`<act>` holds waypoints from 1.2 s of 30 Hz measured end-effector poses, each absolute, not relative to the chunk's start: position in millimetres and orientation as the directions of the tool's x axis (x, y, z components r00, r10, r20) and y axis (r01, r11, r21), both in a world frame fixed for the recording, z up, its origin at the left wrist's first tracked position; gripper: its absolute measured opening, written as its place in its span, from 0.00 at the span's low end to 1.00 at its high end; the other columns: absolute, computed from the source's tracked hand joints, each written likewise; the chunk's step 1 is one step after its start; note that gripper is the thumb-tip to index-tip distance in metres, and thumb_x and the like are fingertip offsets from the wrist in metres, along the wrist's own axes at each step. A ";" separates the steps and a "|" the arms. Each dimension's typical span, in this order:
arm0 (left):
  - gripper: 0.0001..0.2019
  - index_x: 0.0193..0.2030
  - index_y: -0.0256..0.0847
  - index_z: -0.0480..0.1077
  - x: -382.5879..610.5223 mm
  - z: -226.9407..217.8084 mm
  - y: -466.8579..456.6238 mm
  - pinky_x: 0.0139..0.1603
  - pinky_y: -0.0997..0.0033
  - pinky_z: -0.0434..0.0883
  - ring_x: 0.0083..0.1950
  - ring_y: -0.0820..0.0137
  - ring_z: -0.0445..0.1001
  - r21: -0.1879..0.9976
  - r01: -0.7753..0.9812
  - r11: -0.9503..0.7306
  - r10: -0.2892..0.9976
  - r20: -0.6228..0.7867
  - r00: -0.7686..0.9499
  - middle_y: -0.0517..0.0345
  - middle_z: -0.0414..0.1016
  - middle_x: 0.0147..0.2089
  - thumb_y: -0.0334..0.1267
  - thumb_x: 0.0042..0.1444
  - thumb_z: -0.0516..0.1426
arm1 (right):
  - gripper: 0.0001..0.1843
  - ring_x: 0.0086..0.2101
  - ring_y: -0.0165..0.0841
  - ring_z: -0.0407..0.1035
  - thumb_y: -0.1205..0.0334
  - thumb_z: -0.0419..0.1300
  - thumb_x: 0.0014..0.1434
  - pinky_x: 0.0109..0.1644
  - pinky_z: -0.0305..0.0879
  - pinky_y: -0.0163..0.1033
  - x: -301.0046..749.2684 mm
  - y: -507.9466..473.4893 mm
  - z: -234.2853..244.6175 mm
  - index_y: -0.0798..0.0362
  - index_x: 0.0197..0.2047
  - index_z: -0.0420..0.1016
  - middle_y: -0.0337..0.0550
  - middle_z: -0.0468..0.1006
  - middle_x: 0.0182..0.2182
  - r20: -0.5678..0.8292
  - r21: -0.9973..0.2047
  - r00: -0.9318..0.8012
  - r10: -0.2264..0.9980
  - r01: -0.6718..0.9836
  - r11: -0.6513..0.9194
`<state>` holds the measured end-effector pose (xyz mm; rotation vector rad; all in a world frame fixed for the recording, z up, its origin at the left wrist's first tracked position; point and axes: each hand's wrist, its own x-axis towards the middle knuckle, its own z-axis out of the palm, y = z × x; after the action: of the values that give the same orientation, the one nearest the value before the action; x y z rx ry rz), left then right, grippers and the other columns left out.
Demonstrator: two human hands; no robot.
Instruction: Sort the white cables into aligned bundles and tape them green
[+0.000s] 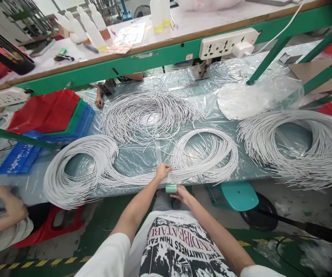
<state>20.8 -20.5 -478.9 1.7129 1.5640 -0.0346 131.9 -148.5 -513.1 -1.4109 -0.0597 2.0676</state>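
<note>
In the head view, my right hand (182,194) grips a roll of green tape (171,188) just off the table's front edge. My left hand (163,170) is closed, its fingertips pinched at the white cables (137,179) that run along the front of the table. What exactly lies between those fingertips is small and partly hidden. These cables link a left coil (53,173) with a looser coil (232,154) on the right. Short cable ends hang down between my hands.
Behind lies a tangled cable pile (111,115); another large coil (258,134) is at right. Stacked red bins (44,111) stand left. A green-edged shelf (154,57) with a power strip (226,43) crosses above. Co-workers' arms (10,204) show at left; a teal stool (239,195) stands right.
</note>
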 end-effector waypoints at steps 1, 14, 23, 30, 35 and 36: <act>0.13 0.41 0.35 0.73 21.7 -480.6 -20.9 0.47 0.59 0.72 0.42 0.67 0.75 0.513 0.855 0.080 0.830 -0.509 0.228 0.55 0.76 0.40 0.45 0.62 0.57 | 0.06 0.37 0.32 0.75 0.73 0.58 0.62 0.40 0.75 0.38 130.9 -146.7 -513.8 0.59 0.43 0.74 0.45 0.79 0.37 -0.831 -0.374 -0.219 0.511 -0.459 -0.806; 0.09 0.40 0.35 0.74 18.0 -491.2 -23.0 0.56 0.56 0.65 0.53 0.63 0.70 0.381 0.919 -0.104 0.873 -0.408 0.268 0.50 0.75 0.45 0.39 0.61 0.57 | 0.10 0.35 0.31 0.72 0.61 0.59 0.66 0.36 0.74 0.38 117.5 -144.2 -528.0 0.59 0.48 0.72 0.44 0.75 0.40 -0.897 -0.398 -0.016 0.441 -0.406 -0.823; 0.11 0.44 0.36 0.72 12.9 -488.0 -29.4 0.56 0.53 0.68 0.52 0.64 0.72 0.381 0.885 -0.267 0.796 -0.431 0.426 0.51 0.74 0.49 0.42 0.64 0.55 | 0.11 0.37 0.33 0.72 0.61 0.59 0.66 0.39 0.74 0.40 115.4 -140.4 -531.2 0.58 0.49 0.72 0.46 0.74 0.43 -0.899 -0.405 0.015 0.438 -0.409 -0.817; 0.13 0.47 0.36 0.71 12.8 -490.1 -26.5 0.51 0.56 0.72 0.48 0.65 0.74 0.326 0.913 -0.246 0.795 -0.471 0.382 0.51 0.75 0.47 0.43 0.64 0.55 | 0.12 0.36 0.32 0.72 0.61 0.59 0.66 0.38 0.74 0.40 115.6 -139.6 -529.5 0.58 0.50 0.71 0.45 0.74 0.42 -0.903 -0.397 0.015 0.430 -0.413 -0.819; 0.12 0.47 0.36 0.71 18.5 -489.7 -30.3 0.56 0.52 0.69 0.54 0.63 0.71 0.335 0.894 -0.298 0.793 -0.434 0.427 0.50 0.73 0.51 0.41 0.63 0.56 | 0.13 0.37 0.33 0.72 0.61 0.59 0.66 0.38 0.74 0.40 115.4 -138.2 -529.1 0.58 0.51 0.70 0.46 0.74 0.43 -0.909 -0.388 0.023 0.417 -0.417 -0.822; 0.11 0.47 0.36 0.72 18.8 -489.6 -31.9 0.57 0.52 0.68 0.54 0.63 0.71 0.333 0.893 -0.303 0.793 -0.432 0.430 0.51 0.73 0.51 0.41 0.63 0.56 | 0.13 0.37 0.33 0.72 0.61 0.59 0.66 0.39 0.74 0.40 115.2 -138.0 -529.0 0.58 0.51 0.70 0.46 0.74 0.43 -0.909 -0.387 0.024 0.416 -0.418 -0.822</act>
<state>18.8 -31.9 -489.6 2.1617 1.4174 -0.2515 115.2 -138.0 -529.0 -1.7278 0.0024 1.8558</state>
